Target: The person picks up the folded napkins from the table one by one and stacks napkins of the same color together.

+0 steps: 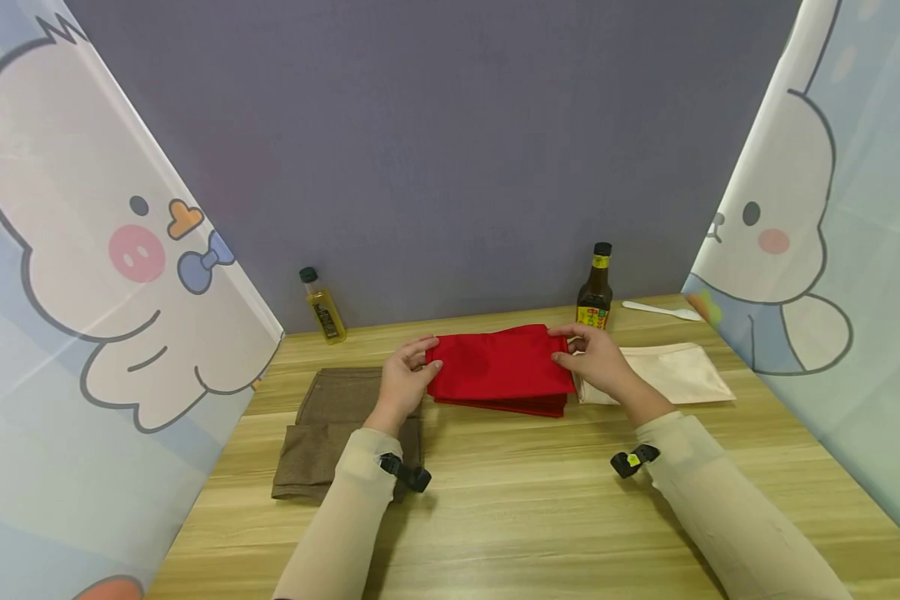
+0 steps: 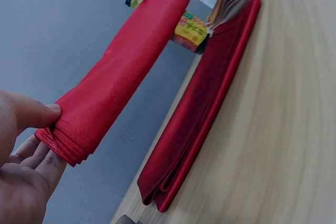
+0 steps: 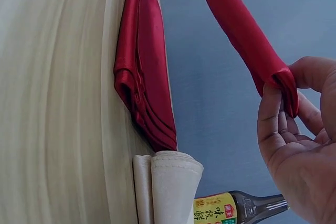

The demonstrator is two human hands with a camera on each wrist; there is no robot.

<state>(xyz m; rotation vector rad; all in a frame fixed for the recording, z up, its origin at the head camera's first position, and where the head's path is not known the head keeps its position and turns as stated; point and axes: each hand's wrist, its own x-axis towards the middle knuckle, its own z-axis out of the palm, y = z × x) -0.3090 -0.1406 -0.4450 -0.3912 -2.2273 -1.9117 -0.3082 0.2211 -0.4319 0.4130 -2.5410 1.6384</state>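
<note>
Person's left hand (image 1: 405,379) and right hand (image 1: 596,360): each grip pinching one end of a folded red cloth (image 1: 498,367), aloft over a second, glossy red cloth (image 2: 199,108) on the wood-grain surface (image 1: 510,500). Folded brown cloth (image 1: 318,458) leftward, cream cloth (image 1: 675,373) rightward.

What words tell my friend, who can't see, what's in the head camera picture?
A person's left hand and right hand hold a folded red cloth above more red cloth on a wood-grain table. Brown cloth lies left, cream cloth right, with a yellowish bottle and a dark bottle behind.
</note>
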